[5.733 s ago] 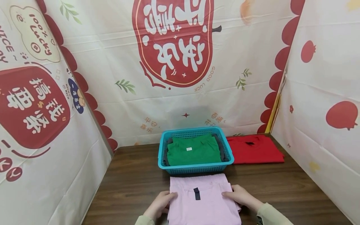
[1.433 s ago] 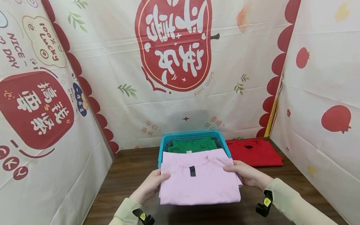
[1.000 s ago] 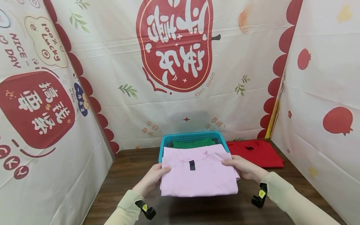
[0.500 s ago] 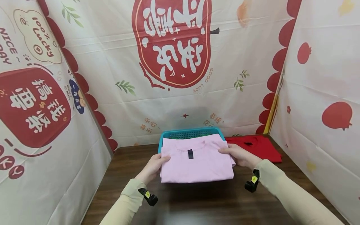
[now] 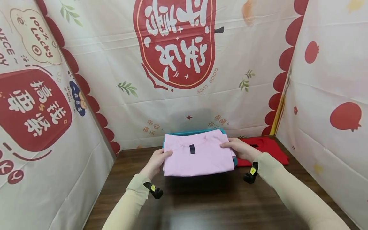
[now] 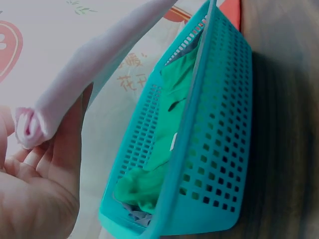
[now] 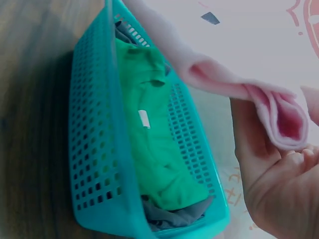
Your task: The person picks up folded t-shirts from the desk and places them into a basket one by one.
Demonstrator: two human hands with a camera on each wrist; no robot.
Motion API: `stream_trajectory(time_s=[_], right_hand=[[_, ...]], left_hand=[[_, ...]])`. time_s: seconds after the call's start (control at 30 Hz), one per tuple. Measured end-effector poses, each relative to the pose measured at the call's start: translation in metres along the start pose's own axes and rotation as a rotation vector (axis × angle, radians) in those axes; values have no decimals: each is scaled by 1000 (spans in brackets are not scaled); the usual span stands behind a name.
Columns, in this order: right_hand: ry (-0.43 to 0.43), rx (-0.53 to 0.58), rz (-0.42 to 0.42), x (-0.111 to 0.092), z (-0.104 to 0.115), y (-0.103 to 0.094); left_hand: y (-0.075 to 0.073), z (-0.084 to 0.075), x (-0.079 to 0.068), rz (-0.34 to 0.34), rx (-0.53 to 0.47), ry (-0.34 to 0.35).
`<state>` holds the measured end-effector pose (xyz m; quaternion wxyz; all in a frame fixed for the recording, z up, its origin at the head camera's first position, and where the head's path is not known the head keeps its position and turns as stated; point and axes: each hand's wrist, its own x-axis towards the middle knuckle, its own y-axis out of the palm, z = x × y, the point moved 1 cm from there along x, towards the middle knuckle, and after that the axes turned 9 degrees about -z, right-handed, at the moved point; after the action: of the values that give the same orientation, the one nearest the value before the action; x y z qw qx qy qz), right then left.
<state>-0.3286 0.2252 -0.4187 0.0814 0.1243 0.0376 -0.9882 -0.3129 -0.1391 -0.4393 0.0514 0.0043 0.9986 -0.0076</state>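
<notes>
Over a brown table (image 5: 123, 166), we see the left hand (image 5: 155, 159) and the right hand (image 5: 239, 149) gripping the folded pink shirt (image 5: 198, 162) between them; below these hands is a turquoise basket (image 6: 219, 114) with a green shirt (image 7: 157, 144).

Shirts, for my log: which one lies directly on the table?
The red shirt; left hand and right hand hold the pink shirt; the green shirt and grey cloth lie in the basket.

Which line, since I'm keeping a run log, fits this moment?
left hand, right hand: gripping folded pink shirt | position: above teal basket | inside: green shirt, grey cloth | table: folded red shirt
</notes>
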Motion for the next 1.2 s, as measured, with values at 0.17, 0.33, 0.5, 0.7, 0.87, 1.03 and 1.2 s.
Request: stream_trajectory(time_s=[0.17, 0.33, 0.5, 0.7, 0.87, 1.03, 1.2], right_hand=[[-2, -20, -12, 5, 8, -1], [-15, 0, -11, 12, 13, 1], [-16, 1, -31, 15, 17, -1], [-23, 26, -57, 17, 21, -1], [-25, 28, -104, 25, 23, 0], [-27, 18, -143, 31, 23, 2], [-30, -12, -168, 36, 21, 3]], left_hand=[[2, -8, 8, -20, -8, -9], [3, -16, 15, -37, -10, 14], [3, -21, 19, -31, 3, 21], [1, -24, 25, -20, 30, 37], [2, -28, 32, -50, 56, 36], [4, -27, 37, -56, 66, 32], [5, -25, 43, -53, 87, 37]])
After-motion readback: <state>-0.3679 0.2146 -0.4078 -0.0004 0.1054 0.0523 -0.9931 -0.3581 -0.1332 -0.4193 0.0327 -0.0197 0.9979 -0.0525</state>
